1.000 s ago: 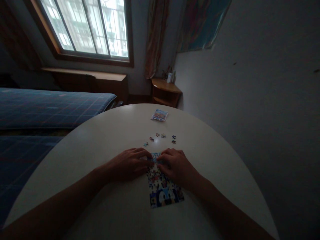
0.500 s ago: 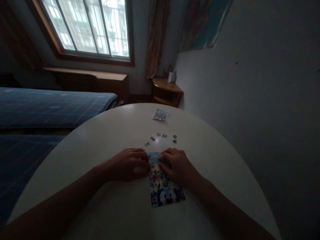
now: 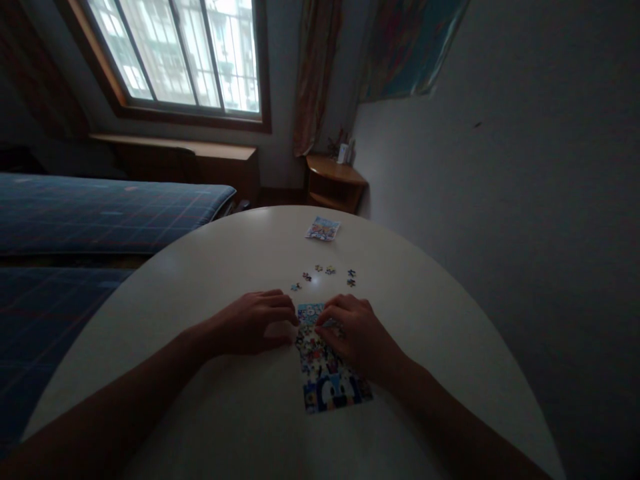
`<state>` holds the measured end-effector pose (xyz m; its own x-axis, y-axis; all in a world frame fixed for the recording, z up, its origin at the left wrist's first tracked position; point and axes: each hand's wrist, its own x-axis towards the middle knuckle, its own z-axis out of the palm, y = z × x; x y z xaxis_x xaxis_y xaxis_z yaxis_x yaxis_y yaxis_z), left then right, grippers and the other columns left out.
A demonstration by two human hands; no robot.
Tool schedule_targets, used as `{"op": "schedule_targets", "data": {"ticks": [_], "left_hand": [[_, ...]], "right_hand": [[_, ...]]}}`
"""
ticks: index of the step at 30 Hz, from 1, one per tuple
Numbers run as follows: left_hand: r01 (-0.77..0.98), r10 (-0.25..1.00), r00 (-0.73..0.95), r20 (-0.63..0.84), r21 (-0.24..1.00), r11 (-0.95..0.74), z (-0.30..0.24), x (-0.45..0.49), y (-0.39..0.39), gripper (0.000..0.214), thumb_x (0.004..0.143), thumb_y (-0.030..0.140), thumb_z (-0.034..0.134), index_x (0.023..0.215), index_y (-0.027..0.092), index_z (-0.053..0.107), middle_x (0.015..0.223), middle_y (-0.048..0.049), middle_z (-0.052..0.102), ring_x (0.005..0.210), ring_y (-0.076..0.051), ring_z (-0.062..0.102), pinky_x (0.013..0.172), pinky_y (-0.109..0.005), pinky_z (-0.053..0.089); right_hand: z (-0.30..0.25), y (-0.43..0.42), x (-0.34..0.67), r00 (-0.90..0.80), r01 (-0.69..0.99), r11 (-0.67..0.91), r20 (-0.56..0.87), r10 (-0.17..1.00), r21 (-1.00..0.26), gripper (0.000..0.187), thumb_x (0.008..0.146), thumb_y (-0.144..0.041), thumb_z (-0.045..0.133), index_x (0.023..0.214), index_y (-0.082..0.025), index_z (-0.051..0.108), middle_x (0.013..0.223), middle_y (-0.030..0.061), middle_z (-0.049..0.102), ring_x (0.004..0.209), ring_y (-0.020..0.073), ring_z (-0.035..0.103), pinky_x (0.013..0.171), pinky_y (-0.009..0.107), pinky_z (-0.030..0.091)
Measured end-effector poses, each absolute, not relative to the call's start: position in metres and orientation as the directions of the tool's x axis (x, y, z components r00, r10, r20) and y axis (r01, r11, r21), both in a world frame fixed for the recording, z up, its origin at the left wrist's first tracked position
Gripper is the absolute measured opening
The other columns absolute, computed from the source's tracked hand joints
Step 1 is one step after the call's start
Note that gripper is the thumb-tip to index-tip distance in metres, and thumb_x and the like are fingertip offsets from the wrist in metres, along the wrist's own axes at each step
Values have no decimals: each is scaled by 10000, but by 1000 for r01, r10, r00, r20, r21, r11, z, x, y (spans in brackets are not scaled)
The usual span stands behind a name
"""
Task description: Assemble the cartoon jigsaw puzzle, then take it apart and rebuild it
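A colourful jigsaw puzzle (image 3: pixel 327 373) lies flat on the round white table (image 3: pixel 240 413), mostly assembled. My left hand (image 3: pixel 250 325) rests palm down at its upper left edge, fingers curled with the tips against the puzzle. My right hand (image 3: pixel 353 333) lies over the upper right part, fingers bent and pressing on the top rows. Whether either hand pinches a piece is hidden. Several loose puzzle pieces (image 3: pixel 327 275) lie scattered just beyond the hands.
A small picture card (image 3: pixel 323 229) lies near the table's far edge. A grey wall runs close on the right. A blue checked bed (image 3: pixel 100 210) stands to the left, a wooden corner shelf (image 3: pixel 333 180) and a window behind.
Both hands shifted slightly on the puzzle's top edge; the left fingertips drew back a little, uncovering more of the top row. The view tilted slightly.
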<state>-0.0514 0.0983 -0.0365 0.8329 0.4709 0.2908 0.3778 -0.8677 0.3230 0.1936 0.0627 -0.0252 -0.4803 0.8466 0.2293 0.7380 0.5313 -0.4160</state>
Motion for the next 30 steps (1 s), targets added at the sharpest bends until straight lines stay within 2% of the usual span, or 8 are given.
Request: {"op": "schedule_targets", "data": {"ticks": [3, 6, 12, 16, 24, 30], "left_hand": [[364, 476, 825, 305, 359, -860, -41, -54, 101, 290, 875, 203, 657, 1162, 221, 624, 1215, -58, 656, 1130, -205, 597, 978, -386, 510], [374, 490, 822, 291, 372, -849, -46, -54, 102, 345, 864, 192, 663, 1204, 231, 618, 1314, -51, 627, 1247, -220, 551, 1061, -420, 467], [354, 491, 820, 294, 413, -839, -50, -53, 104, 328, 857, 252, 669, 1182, 228, 632, 1274, -46, 662, 1217, -205, 596, 1064, -370, 471], [346, 492, 815, 306, 424, -837, -49, -52, 103, 302, 842, 222, 663, 1144, 234, 648, 1259, -41, 673, 1187, -207, 620, 1049, -355, 483], [358, 494, 820, 288, 416, -836, -48, -52, 103, 280, 871, 168, 607, 1138, 236, 658, 1277, -30, 663, 1200, -197, 611, 1059, -349, 475], [358, 494, 818, 294, 412, -838, -49, -53, 104, 304, 871, 156, 601, 1154, 253, 658, 1275, -26, 664, 1201, -196, 611, 1056, -357, 476]], "right_hand": [[-24, 55, 184, -508, 718, 534, 188, 841, -448, 47, 828, -207, 716, 857, -243, 710, 954, 28, 699, 939, 205, 621, 854, 367, 383], [-26, 50, 176, -502, 713, 508, 153, 851, -484, 57, 820, -182, 712, 843, -234, 709, 901, 16, 702, 891, 190, 625, 830, 339, 409], [-24, 44, 169, -410, 749, 398, 101, 906, -529, 91, 808, -240, 716, 888, -201, 699, 897, 34, 702, 850, 190, 631, 783, 311, 454], [-22, 40, 159, -361, 814, 346, 60, 931, -467, 150, 808, -311, 706, 867, -176, 678, 861, 47, 700, 807, 198, 638, 752, 312, 465], [-19, 37, 144, -304, 916, 296, 14, 953, -269, 210, 832, -349, 634, 919, -161, 667, 936, 96, 723, 887, 249, 670, 793, 358, 483], [-17, 36, 142, -271, 936, 266, 7, 963, -231, 190, 834, -327, 608, 914, -170, 679, 927, 89, 740, 864, 240, 685, 776, 349, 482]]}}
